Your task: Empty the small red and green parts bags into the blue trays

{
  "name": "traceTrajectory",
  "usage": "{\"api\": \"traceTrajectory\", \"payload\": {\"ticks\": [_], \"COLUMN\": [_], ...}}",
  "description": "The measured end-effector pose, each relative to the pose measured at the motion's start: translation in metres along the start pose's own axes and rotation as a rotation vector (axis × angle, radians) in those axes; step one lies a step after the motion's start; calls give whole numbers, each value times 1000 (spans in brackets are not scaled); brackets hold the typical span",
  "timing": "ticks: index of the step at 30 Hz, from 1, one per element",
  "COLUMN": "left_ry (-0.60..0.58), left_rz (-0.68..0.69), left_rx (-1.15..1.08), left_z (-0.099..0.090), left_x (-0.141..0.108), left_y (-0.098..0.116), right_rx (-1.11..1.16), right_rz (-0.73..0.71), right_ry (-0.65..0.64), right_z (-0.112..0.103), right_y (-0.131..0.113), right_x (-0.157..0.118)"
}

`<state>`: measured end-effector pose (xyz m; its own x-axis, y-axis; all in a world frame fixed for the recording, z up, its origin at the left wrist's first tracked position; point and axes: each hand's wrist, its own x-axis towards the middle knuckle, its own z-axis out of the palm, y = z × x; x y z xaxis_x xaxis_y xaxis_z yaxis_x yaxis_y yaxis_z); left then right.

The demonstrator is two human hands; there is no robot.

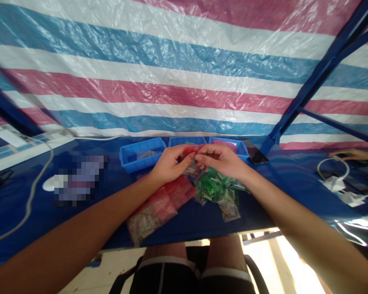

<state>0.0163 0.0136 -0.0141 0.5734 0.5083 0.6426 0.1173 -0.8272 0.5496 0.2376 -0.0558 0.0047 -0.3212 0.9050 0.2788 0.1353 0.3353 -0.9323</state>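
Three blue bins (142, 163) in row along back edge of tabletop (187, 229); one black phone (259, 157) right of them. Both hands block front of middle bin. Left forearm (110, 214) partly hides red bags (179, 192) near front edge; overlapping, count unclear. Green bags (213, 187) heaped beside, also uncountable. One white cable (33, 192) toward left edge; one co-worker's hand (351, 153) toward right. Left hand (168, 163), right hand (222, 161): fingertips pinched on small red bag (192, 148), mid-tabletop.
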Motion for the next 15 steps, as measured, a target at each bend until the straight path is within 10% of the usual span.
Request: {"api": "traceTrajectory", "payload": {"ticks": [15], "left_ry": [61], "left_rz": [-61], "left_rx": [-46], "left_z": [-1], "left_x": [-1], "left_y": [5], "right_rx": [-62], "right_rz": [-77], "right_ry": [294], "right_z": [-1], "right_y": [3], "right_x": [5]}}
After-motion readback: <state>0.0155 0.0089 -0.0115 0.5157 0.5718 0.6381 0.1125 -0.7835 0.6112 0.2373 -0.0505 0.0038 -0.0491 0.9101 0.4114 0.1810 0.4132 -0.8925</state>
